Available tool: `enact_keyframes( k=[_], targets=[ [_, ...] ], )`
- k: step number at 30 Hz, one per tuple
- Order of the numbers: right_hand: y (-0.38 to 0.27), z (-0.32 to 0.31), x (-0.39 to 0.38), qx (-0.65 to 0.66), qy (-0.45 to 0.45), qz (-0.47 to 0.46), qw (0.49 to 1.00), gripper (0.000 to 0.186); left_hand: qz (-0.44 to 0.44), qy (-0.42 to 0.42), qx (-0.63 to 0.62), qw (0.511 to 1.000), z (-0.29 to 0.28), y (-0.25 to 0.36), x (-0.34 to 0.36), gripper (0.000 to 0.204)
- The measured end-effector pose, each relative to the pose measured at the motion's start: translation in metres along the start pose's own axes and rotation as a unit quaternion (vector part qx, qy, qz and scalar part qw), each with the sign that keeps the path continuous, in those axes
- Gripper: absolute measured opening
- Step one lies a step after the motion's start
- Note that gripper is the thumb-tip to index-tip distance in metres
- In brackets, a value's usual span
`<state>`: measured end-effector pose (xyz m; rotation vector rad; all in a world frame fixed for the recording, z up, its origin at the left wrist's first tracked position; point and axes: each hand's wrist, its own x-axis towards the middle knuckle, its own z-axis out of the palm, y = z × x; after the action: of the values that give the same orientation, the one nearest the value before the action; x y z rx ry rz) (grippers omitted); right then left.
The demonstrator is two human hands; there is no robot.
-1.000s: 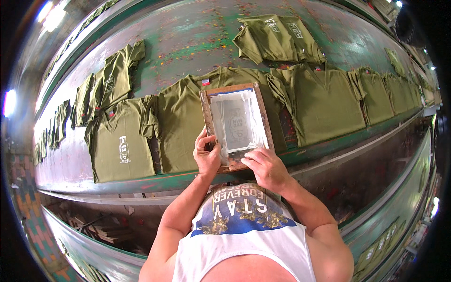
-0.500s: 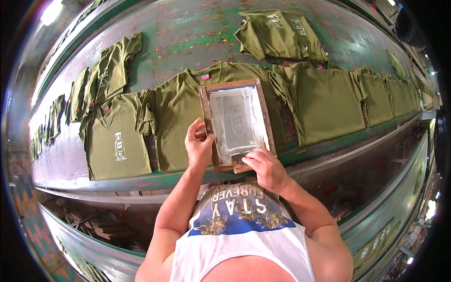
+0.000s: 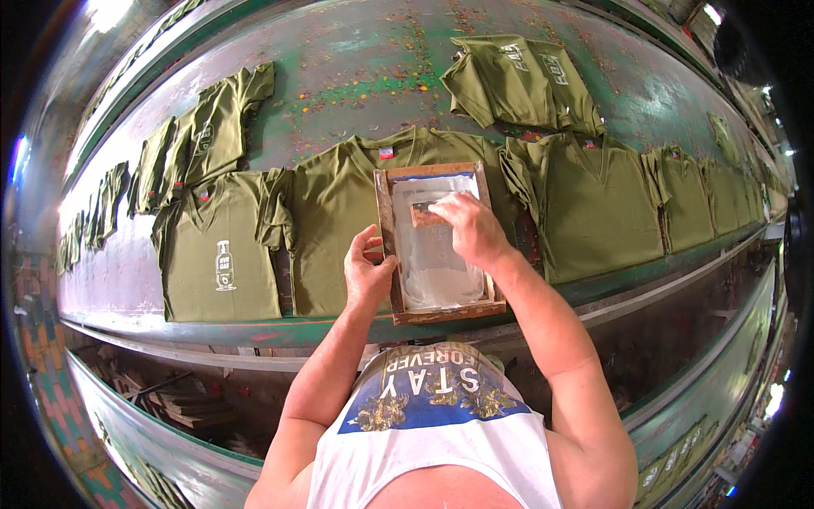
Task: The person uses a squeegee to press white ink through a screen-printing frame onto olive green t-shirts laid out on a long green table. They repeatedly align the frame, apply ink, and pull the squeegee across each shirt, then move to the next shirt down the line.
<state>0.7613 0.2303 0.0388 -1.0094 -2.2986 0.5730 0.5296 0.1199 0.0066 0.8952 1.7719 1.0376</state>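
A wooden-framed printing screen (image 3: 449,316) lies flat over an olive green T-shirt (image 3: 335,233), with whitish ink smeared across its mesh (image 3: 441,287). My left hand (image 3: 370,270) grips the screen's left edge, thumb and curled fingers against the wood. Near the far end of the mesh, my right hand (image 3: 476,229) is closed around a small wooden squeegee (image 3: 422,214). Part of the squeegee is hidden under the fingers. A faint figure shows through the mesh below it.
Left of the screen lies an olive T-shirt (image 3: 186,254) with a white printed figure. Another T-shirt (image 3: 602,212) lies at the right, and a folded pair (image 3: 517,81) with white prints behind. They rest on a long paint-spotted table (image 3: 339,76).
My right hand has pushed the squeegee from the screen's near end to its far part. My left hand stays on the frame. The view has shifted slightly.
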Motion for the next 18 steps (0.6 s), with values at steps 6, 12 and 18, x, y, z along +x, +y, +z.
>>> enact_keyframes(
  k=[6,12,18],
  targets=[
    [0.007,-0.025,0.028,0.029,-0.002,-0.031,0.999,0.04,-0.004,0.002,-0.015,1.0,0.001,-0.013,0.005,0.079],
    [0.02,-0.015,0.03,-0.028,-0.047,0.012,0.998,0.036,-0.015,0.005,-0.032,0.999,0.002,-0.019,0.008,0.079],
    [-0.012,-0.012,-0.026,-0.026,-0.055,-0.025,0.998,0.031,-0.018,-0.001,0.001,1.0,-0.001,-0.013,0.007,0.079]
  ],
)
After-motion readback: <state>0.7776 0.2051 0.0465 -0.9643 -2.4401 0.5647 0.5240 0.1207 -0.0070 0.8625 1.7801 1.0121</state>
